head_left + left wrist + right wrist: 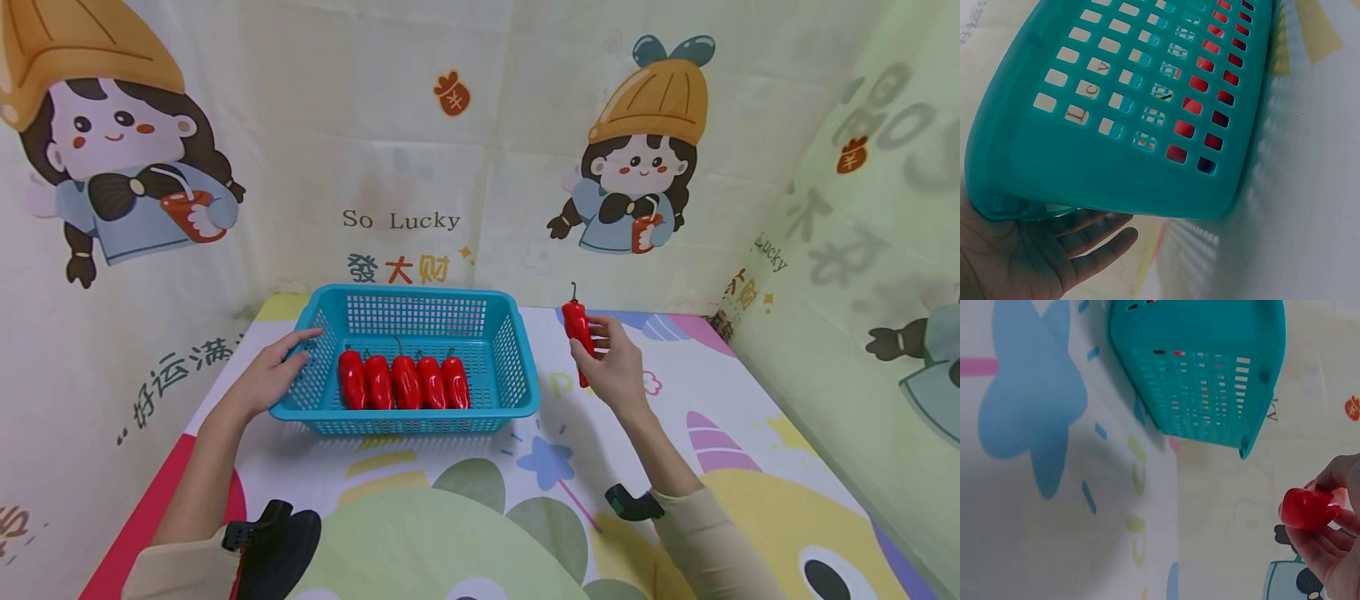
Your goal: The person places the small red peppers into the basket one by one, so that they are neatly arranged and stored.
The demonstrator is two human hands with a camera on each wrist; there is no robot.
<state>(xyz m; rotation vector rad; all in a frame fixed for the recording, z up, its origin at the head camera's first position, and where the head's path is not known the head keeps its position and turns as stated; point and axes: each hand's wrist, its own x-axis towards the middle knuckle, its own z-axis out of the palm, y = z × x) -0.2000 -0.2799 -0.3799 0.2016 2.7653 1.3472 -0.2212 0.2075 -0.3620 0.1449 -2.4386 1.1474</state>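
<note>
My right hand (pixel 611 358) holds a red chili pepper (pixel 575 321) upright, stem up, to the right of the basket. The fingers and thumb pinch its glossy body, seen from its lower end in the right wrist view. A blue plastic basket (pixel 405 423) with perforated walls stands on the table. Inside, several red chili peppers (pixel 407 383) lie side by side in a row, stems toward the far wall. At the basket's left end, my left hand (pixel 273 375) grips the rim; in the left wrist view, fingers (pixel 1100 244) extend below the rim outside the wall.
A cartoon-printed cloth (pixel 465 517) covers the table. Pale printed curtains (pixel 517 167) hang behind the table and along both sides. A dark band with a small device is worn on each wrist.
</note>
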